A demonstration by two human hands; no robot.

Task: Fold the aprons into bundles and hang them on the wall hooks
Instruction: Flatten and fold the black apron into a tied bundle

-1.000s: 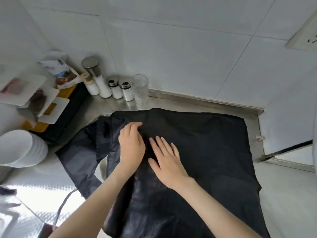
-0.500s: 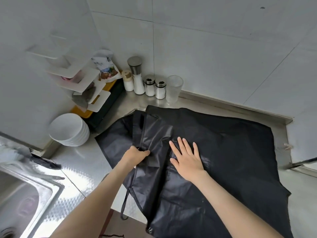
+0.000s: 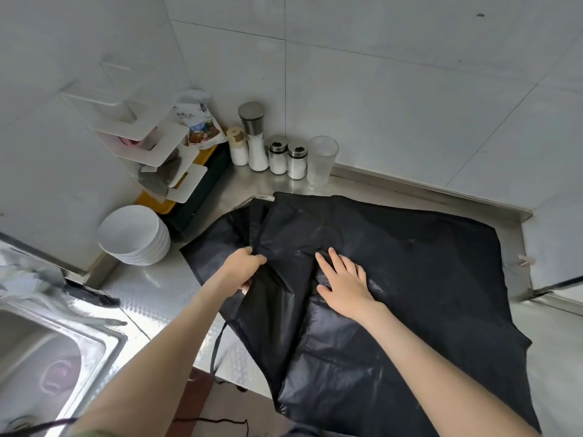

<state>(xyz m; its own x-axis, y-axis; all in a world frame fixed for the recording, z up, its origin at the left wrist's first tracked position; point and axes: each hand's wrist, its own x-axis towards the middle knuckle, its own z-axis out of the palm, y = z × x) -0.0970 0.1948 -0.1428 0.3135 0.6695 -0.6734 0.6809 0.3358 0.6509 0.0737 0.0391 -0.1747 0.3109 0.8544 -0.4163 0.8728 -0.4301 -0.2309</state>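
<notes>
Across centre of steel counter [image 3: 151, 285], head view: black glossy fabric apron [image 3: 410, 263] lies spread, near edge hanging over counter front at 6 o'clock. Left grip [image 3: 243, 266] clenched on folded apron edge, bunching fabric. Right grip [image 3: 344, 285] released, fingers straight, palm flat on apron just beside, toward 3 o'clock. Thin black strap [image 3: 217, 345] dangles at 7 o'clock. Stack of white bowls [image 3: 132, 234] at 9 o'clock; steel sink [image 3: 47, 351] at 8 o'clock; lidded shakers [image 3: 277, 154] and clear tumbler [image 3: 321, 159] at 12 o'clock.

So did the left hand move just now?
Yes. The left hand slid back from the glass toward the bowls and now grips the edge of the apron.
</notes>
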